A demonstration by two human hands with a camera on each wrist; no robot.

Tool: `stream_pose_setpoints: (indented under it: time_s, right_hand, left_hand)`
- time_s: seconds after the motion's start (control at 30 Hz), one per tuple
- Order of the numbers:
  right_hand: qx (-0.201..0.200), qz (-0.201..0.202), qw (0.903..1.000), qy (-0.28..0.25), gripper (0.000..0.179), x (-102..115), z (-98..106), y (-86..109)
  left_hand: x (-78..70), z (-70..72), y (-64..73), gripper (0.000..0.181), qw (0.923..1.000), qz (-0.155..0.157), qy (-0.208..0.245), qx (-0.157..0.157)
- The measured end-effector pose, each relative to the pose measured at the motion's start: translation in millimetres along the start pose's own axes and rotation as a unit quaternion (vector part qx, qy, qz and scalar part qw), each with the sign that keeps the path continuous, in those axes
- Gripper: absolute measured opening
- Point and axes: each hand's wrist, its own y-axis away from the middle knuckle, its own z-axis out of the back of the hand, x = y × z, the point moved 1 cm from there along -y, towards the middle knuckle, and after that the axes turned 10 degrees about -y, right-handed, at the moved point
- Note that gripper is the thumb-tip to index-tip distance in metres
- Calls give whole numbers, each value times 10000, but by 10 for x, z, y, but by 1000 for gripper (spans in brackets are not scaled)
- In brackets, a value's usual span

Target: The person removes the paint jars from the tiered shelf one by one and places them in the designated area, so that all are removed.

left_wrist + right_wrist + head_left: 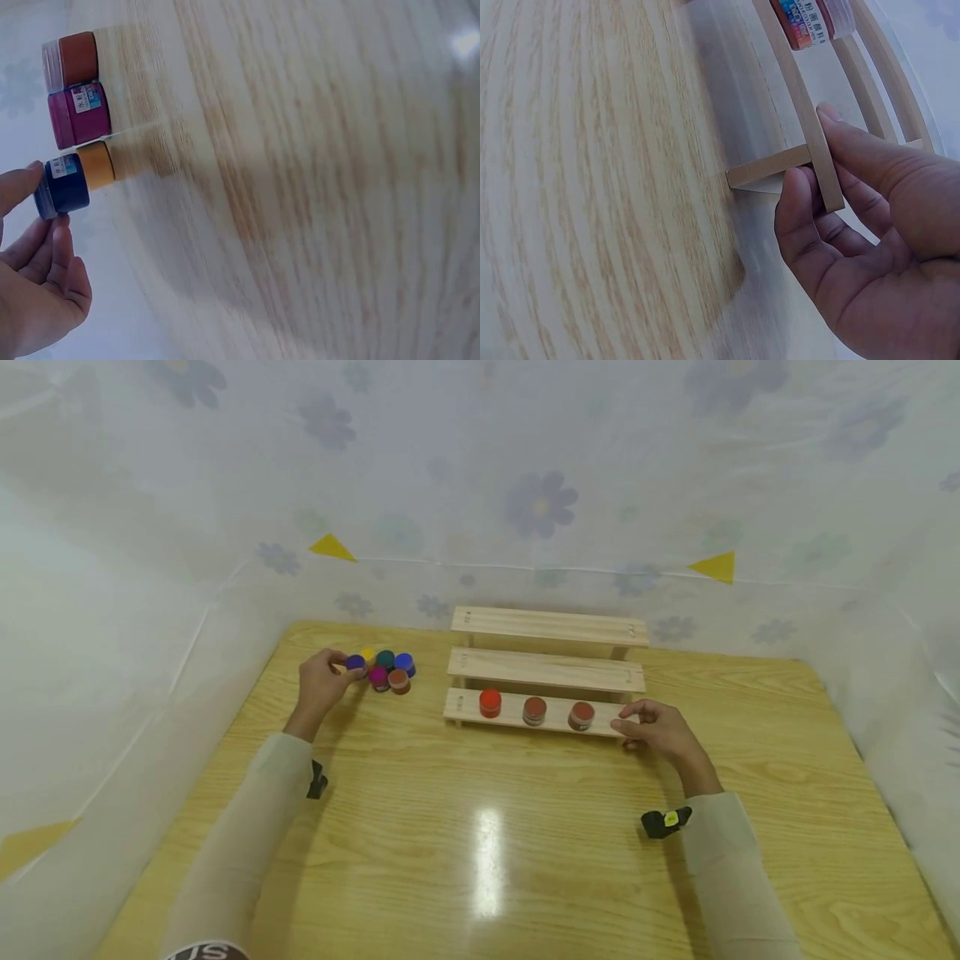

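Observation:
My left hand (321,687) pinches a dark blue paint jar (67,184) between thumb and fingers, at the left of a cluster of jars. Around it stand a yellow jar (368,656), a green jar (386,658), a blue jar (405,663), a magenta jar (379,677) and a brown jar (399,682). On the lowest step (512,708) of a wooden tiered rack sit a red jar (491,702) and two brown jars (535,710). My right hand (870,247) grips the right end of that step, its thumb on top and fingers beneath.
The middle step (546,669) and top step (547,625) of the rack rise behind the lowest one. A wood-grain table (420,810) lies under everything. Pale flowered sheeting (480,468) walls in the back and both sides.

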Motion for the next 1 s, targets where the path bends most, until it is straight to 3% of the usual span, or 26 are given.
stream_pose_setpoints:
  time_s: [0.43,0.7,1.0]
  right_hand:
    - [-76,48,9999,91,43,-270,99,-201]
    - [-46,152,9998,141,46,-272,94,-184]
    - [-45,187,9998,106,45,-271,94,-181]
  left_hand:
    - [-13,-18,-14,43,9974,330,-302,567]
    - [10,-42,-42,42,9969,445,-328,563]
    - [-8,-23,-45,45,9957,451,-260,766]
